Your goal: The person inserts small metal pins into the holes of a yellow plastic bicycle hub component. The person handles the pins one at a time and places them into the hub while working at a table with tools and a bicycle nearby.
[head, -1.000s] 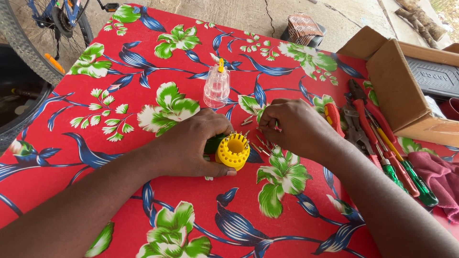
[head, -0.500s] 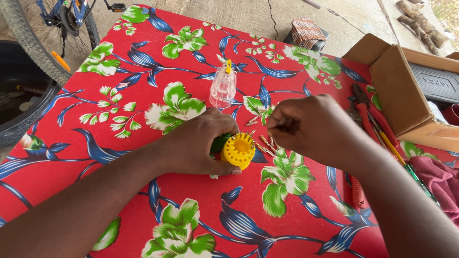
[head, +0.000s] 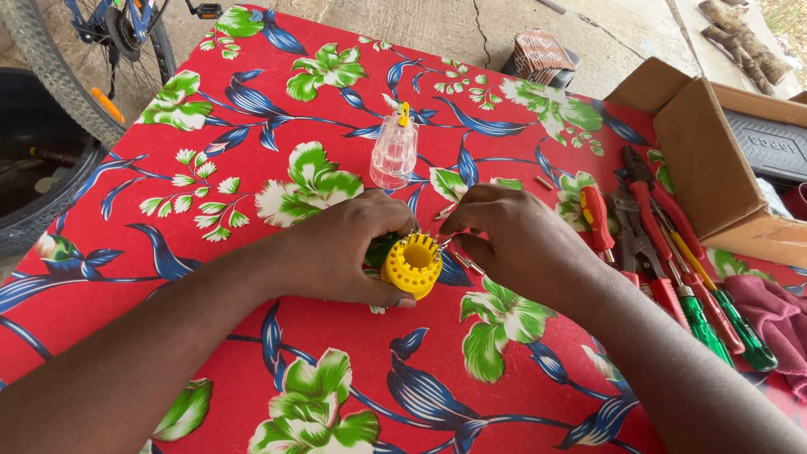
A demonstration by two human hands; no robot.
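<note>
Near the middle of the table, on its red floral tablecloth [head: 252, 109], the left hand [head: 349, 248] wraps around a yellow round bit holder [head: 412, 266], fingers closed on its side and thumb under its near edge. The holder's top shows a ring of small holes around 1 larger centre hole. The right hand [head: 513, 240] meets it from the right, thumb and forefinger pinched narrowly on a thin metal bit [head: 444, 243] at the holder's upper right rim. A few loose bits [head: 465, 262] lie on the cloth just beside the holder. Farther back, toward the middle of the table, a clear plastic cap [head: 394, 153] with a yellow tab stands upright. Along the right edge lie red-handled pliers [head: 643, 181], a short red screwdriver [head: 595, 219] and green-handled screwdrivers [head: 702, 321], next to an open cardboard box [head: 698, 160] and a pink cloth [head: 773, 307]. Beyond the far left corner stands a bicycle wheel [head: 50, 76].
</note>
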